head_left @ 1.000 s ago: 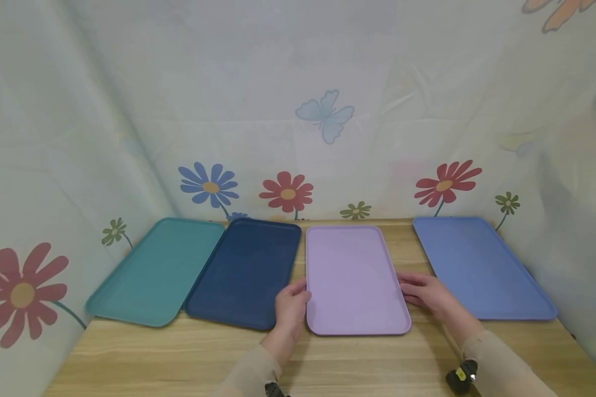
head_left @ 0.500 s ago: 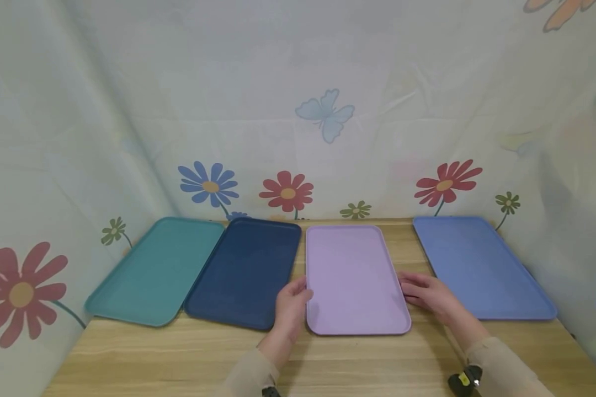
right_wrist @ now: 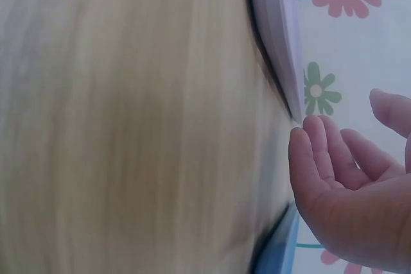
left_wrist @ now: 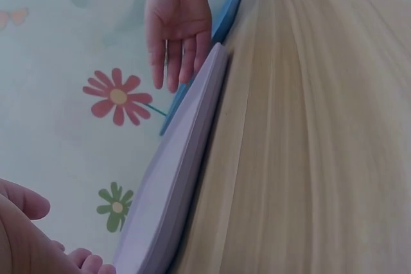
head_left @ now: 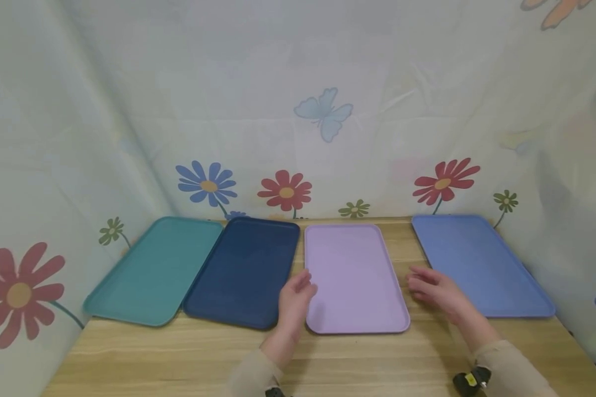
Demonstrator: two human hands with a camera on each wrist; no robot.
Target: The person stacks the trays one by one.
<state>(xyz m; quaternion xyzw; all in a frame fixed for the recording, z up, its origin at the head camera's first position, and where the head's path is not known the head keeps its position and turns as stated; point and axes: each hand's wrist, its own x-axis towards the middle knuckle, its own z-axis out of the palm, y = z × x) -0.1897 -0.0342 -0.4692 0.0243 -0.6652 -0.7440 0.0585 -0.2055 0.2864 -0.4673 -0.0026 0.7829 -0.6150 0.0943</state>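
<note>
A lilac tray (head_left: pixel 355 281) lies flat on the wooden table between my two hands. My left hand (head_left: pixel 295 300) hovers at its left edge, fingers relaxed and holding nothing. On the other side, my right hand (head_left: pixel 439 292) is a little apart from the tray's right edge, its fingers loosely bent around nothing. In the right wrist view the right hand (right_wrist: pixel 350 178) has its palm up beside the end of the lilac tray (right_wrist: pixel 276 30). The left wrist view shows the lilac tray (left_wrist: pixel 173 178) from its near side, with the left fingers close to it.
A dark blue tray (head_left: pixel 243 270) and a teal tray (head_left: pixel 156 270) lie to the left, touching or nearly so. To the right is a periwinkle blue tray (head_left: pixel 482 264). A flower-printed cloth (head_left: pixel 367 138) hangs behind the wooden table (head_left: pixel 179 358).
Both hands have let go of the lilac tray's edges. The right hand has drawn away to the right, and the left has lifted slightly. The trays have stayed in place.
</note>
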